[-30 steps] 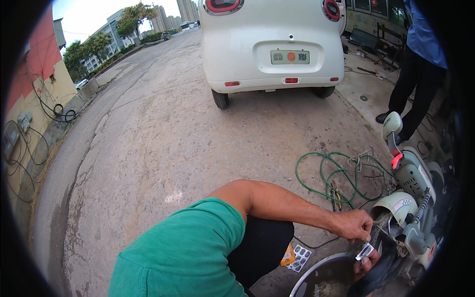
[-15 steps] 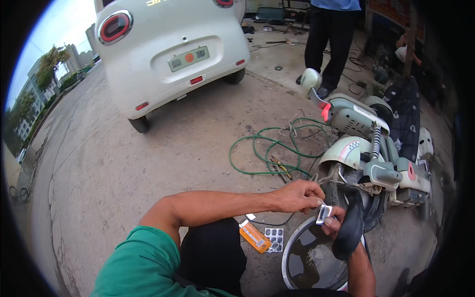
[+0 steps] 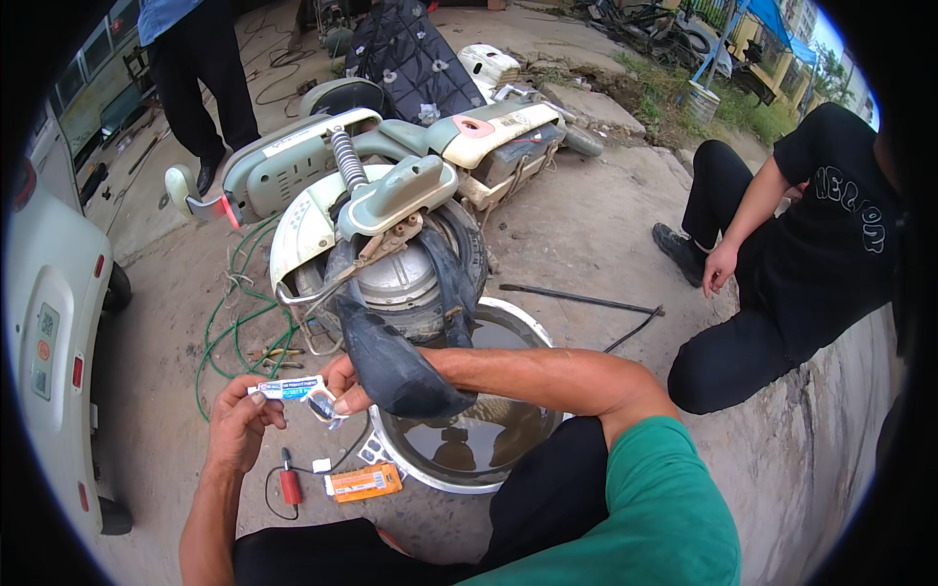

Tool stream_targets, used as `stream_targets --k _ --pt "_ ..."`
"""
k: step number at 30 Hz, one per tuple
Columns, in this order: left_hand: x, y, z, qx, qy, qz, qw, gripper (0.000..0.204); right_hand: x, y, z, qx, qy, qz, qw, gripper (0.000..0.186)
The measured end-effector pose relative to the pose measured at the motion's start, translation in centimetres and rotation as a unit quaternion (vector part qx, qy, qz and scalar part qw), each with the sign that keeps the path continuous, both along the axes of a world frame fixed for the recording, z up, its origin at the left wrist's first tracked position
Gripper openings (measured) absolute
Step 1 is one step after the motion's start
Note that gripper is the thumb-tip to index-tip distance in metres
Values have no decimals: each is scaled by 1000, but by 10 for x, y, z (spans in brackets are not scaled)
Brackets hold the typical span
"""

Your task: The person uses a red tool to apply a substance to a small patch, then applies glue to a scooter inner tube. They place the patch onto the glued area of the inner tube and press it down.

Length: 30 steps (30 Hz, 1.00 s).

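My left hand (image 3: 237, 422) pinches a small white and blue tube (image 3: 283, 389) by its end. Close beside it, my right hand (image 3: 347, 385) holds a small dark patch in a shiny wrapper (image 3: 320, 405) between thumb and fingers; tube and patch overlap here. A black inner tube (image 3: 401, 376) hangs from the scooter wheel (image 3: 401, 278) and covers part of my right wrist. Below it stands a round basin of murky water (image 3: 396, 459). On the ground lie an orange packet (image 3: 363, 483), a silver patch sheet (image 3: 371, 449) partly hidden by the basin, and a red-handled tool (image 3: 289, 485).
The pale green scooter (image 3: 391, 186) lies on its side ahead. Pliers (image 3: 276, 356) and a green hose (image 3: 239, 327) are left of it. A black bar (image 3: 576, 298) lies right. One person (image 3: 821, 234) sits at right, another (image 3: 200, 88) stands behind; a white car (image 3: 59, 342) is at left.
The view has swung to the right, bringing the seated person into sight. The white and blue tube now shows in my left hand, while the wrapped patch is still in my right.
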<state>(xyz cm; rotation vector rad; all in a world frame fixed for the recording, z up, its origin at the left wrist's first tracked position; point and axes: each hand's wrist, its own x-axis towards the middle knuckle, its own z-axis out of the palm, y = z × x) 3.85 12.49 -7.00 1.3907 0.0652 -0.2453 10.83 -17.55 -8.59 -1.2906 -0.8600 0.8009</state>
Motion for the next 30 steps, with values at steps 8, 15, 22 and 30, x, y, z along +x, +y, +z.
stream_targets --k 8,15,22,30 --pt "-25 85 -143 -58 151 57 985 20 -3 3 14 -42 36 -7 998 25" --pt "-69 83 -281 -2 321 51 946 17 -8 -15 28 -90 49 -8 995 27" --pt "-88 68 -316 -18 358 11 933 13 -13 -13 25 -114 45 -10 992 27" --pt "-96 64 -333 -7 380 17 925 14 -12 -9 18 -117 40 -6 992 24"
